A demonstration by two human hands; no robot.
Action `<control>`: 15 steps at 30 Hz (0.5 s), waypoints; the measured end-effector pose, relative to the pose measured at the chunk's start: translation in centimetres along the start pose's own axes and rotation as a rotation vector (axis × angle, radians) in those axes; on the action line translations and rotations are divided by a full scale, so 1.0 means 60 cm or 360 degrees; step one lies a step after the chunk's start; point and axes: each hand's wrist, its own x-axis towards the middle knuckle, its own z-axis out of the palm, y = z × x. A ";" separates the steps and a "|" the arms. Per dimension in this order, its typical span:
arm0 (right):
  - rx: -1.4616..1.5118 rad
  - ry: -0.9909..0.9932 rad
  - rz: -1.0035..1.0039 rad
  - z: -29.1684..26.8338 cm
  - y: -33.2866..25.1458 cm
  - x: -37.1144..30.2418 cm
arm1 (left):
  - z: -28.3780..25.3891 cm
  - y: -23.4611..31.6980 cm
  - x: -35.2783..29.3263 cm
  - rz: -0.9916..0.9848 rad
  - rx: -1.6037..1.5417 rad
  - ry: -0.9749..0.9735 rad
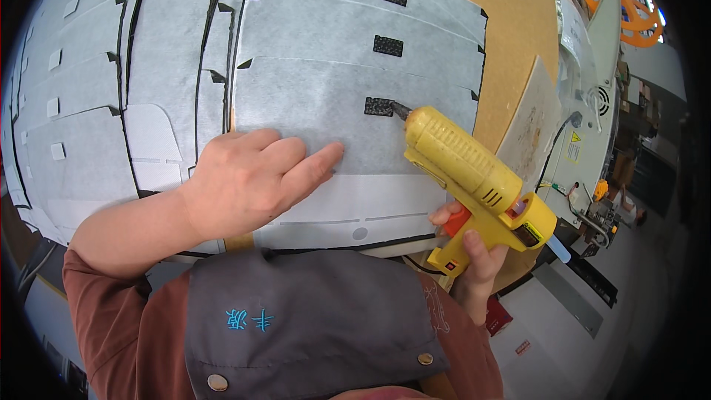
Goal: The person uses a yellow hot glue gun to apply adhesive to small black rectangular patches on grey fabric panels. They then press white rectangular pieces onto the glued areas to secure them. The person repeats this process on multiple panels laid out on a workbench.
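My right hand [481, 261] grips the handle of a yellow hot glue gun [474, 159], with a finger at its red trigger. The dark nozzle meets the right end of a black textured patch [379, 107] on a pale grey fabric-like sheet [311, 89]. A translucent glue stick [558, 247] pokes out of the gun's back. To the left of the patch, my left hand [259, 178] rests on the sheet, one finger stretched out and the others bent. Its thumb is hidden, and nothing shows in it. Two similar black patches [388, 46] lie in line farther away on overlapping sheets.
More layered sheets [163, 37] with black edges and small white squares [58, 151] spread leftward. A tan board [515, 37] lies under them. At right are a stained flat plate [529, 115], a pale machine [585, 141] with a cable, and an orange reel [637, 26].
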 end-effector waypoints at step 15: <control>0.0059 -0.0011 -0.0038 0.007 0.004 -0.006 | -0.001 0.001 0.000 -0.0003 0.0025 -0.0028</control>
